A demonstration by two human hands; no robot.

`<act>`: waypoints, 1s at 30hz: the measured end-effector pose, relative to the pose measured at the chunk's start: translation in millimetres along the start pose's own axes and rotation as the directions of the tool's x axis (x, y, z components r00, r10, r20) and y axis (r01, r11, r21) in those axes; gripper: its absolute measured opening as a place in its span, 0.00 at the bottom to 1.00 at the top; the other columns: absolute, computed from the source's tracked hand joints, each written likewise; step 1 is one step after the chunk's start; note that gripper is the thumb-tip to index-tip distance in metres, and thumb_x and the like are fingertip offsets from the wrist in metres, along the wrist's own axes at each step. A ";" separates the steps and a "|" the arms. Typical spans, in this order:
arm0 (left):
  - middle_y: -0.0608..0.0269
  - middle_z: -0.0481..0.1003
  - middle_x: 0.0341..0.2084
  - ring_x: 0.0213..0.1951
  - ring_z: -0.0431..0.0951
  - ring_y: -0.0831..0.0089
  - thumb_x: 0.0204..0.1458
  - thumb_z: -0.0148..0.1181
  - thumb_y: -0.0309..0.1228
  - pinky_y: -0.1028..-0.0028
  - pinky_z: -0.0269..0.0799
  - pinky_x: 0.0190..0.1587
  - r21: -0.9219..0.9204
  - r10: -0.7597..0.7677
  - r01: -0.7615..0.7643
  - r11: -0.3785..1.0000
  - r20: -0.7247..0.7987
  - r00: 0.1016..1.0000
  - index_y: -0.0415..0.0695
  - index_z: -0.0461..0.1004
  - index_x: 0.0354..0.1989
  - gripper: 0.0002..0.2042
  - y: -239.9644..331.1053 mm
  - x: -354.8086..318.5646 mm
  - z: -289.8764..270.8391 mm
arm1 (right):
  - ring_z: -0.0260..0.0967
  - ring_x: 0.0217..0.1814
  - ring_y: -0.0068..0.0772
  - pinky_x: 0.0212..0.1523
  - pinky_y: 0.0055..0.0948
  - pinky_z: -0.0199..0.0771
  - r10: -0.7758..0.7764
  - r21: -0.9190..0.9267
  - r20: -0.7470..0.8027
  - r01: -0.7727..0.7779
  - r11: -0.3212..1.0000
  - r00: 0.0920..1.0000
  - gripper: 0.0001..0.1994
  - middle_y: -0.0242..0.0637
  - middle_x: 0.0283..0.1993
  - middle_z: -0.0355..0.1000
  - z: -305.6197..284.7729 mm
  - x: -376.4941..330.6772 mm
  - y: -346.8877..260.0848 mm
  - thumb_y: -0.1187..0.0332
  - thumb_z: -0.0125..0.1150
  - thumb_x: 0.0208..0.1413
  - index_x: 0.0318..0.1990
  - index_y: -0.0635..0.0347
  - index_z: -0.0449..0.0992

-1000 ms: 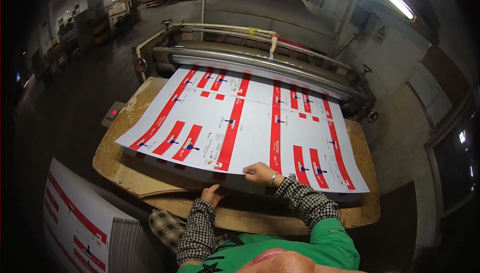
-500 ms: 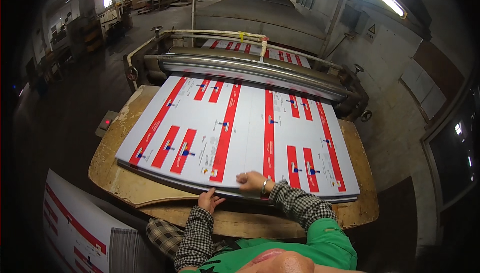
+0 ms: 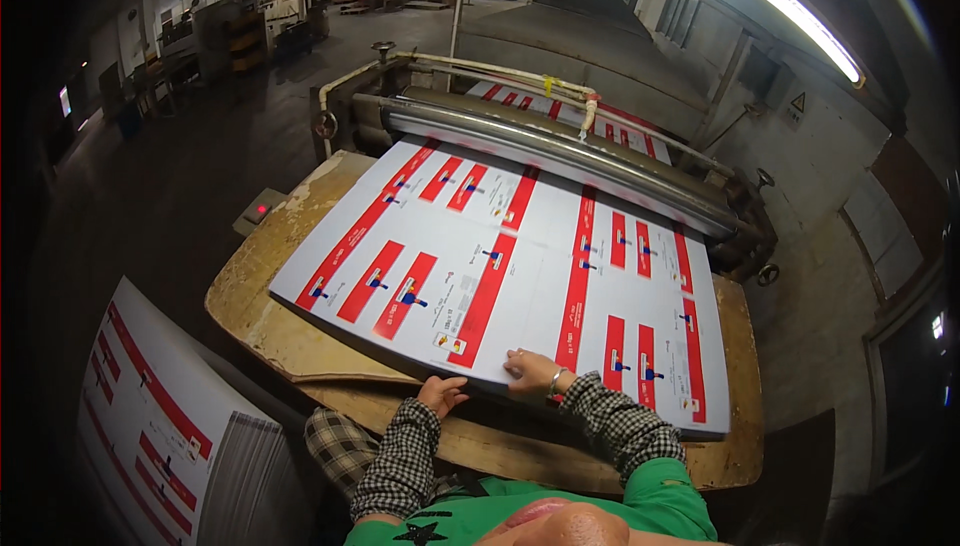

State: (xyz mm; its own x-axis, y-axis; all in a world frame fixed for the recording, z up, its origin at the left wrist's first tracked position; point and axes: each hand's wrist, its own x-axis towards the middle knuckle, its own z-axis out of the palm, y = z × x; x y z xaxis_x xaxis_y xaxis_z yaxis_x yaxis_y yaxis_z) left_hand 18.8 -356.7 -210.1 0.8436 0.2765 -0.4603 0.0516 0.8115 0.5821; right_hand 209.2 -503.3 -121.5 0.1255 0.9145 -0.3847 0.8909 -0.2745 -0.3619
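Observation:
A thick stack of white printed sheets (image 3: 480, 276) with red bars and small blue marks lies before me, its far end at a metal roller (image 3: 520, 151). At its near edge, my left hand (image 3: 441, 396) has thumb and fingers stretched along the edge, slightly apart. Close by on the right, my right hand (image 3: 535, 374) rests on the top sheet with its fingers curled together; anything pinched in them is too small to tell. A bracelet (image 3: 556, 380) circles that wrist. Across the stack, a top sheet's trailing edge lies over the sheet beneath, breaking the red bars.
Beneath the stack is a worn wooden table (image 3: 240, 276) with a rounded edge. More printed sheets (image 3: 140, 416) stand piled at lower left. A box with a red light (image 3: 262, 209) sits by the table's left side. Handwheels (image 3: 767, 274) and a pipe (image 3: 460, 68) flank the roller.
The upper sheet has slid away from me into the roller, baring the sheet below. My hands stay near the front edge, and the view has swung left.

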 end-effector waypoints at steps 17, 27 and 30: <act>0.48 0.68 0.42 0.42 0.72 0.58 0.54 0.45 0.30 0.56 0.72 0.43 -0.016 0.054 -0.058 0.998 -0.189 0.981 0.32 0.61 0.47 0.16 -4.6 7.9 7.1 | 0.73 0.43 0.34 0.44 0.26 0.71 0.081 0.347 -0.253 0.012 0.938 0.964 0.14 0.41 0.46 0.72 19.9 -6.9 10.8 0.63 0.59 0.43 0.37 0.61 0.76; 0.52 0.71 0.38 0.35 0.74 0.65 0.49 0.58 0.32 0.66 0.74 0.36 0.021 0.071 -0.069 0.997 -0.149 0.986 0.30 0.63 0.45 0.21 -3.9 5.7 4.9 | 0.53 0.60 0.60 0.57 0.43 0.59 0.045 -0.179 -0.388 -0.123 0.976 0.920 0.36 0.53 0.57 0.59 29.9 15.8 -9.5 0.50 0.67 0.35 0.52 0.62 0.67; 0.52 0.74 0.33 0.34 0.75 0.68 0.46 0.61 0.30 0.67 0.73 0.35 0.055 0.076 -0.070 0.996 -0.114 0.991 0.31 0.69 0.35 0.14 -2.4 1.7 2.7 | 0.50 0.61 0.63 0.59 0.42 0.57 -0.007 -0.144 -0.304 -0.039 0.989 0.953 0.37 0.55 0.59 0.54 35.1 6.2 -10.0 0.52 0.68 0.32 0.52 0.62 0.65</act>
State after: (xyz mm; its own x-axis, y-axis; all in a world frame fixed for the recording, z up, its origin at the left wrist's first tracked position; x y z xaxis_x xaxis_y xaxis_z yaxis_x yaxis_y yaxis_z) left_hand 21.6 -359.6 -210.4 0.7783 0.3945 -0.4884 0.0218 0.7605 0.6490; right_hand 185.7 -505.4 -150.1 0.2462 0.9635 -0.1054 0.9390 -0.2640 -0.2204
